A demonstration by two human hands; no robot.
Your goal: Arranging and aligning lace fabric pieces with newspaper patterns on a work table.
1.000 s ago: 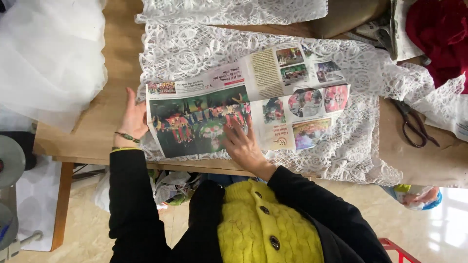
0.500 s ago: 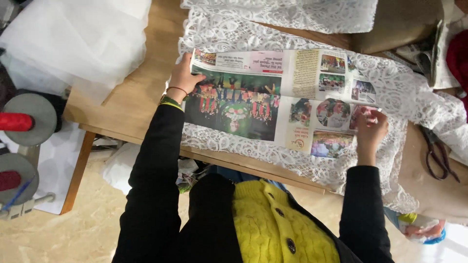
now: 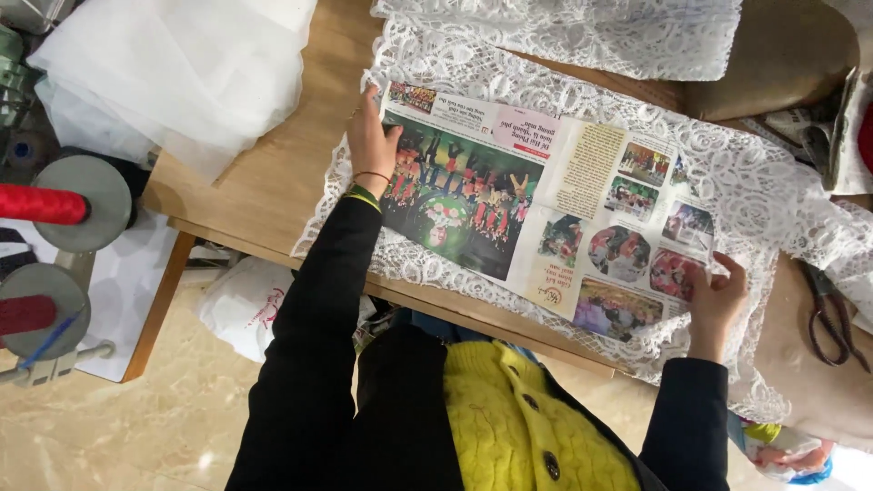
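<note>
Moved: both hands now sit at opposite ends of the newspaper sheet; a second ago the right hand lay flat on its middle and the left hand held the left edge lower down.
Table: wooden table carries everything; its bare wood shows left of the newspaper sheet, and its near edge runs just below the sheet's lower edge.
Lace: white lace fabric lies spread under the newspaper sheet and sticks out past it on all sides, widest to the right; its scalloped border hangs over the table's near edge.
Tulle: heap of white sheer fabric lies well left of the newspaper sheet, over the table's far left corner.
Newspaper: colour-printed sheet lies flat and slanted on the lace, left end farther from the person, right end nearer.
Left hand: left hand presses the sheet's left edge, fingers loosely spread, holding nothing; wrist bands show at the cuff.
Right hand: right hand grips the sheet's lower right corner, fingers curled on top of the paper.
Scissors: dark scissors lie right of the newspaper sheet, apart from the right hand.
Spools: red thread spools stand off the table, far left of the sheet.
</note>
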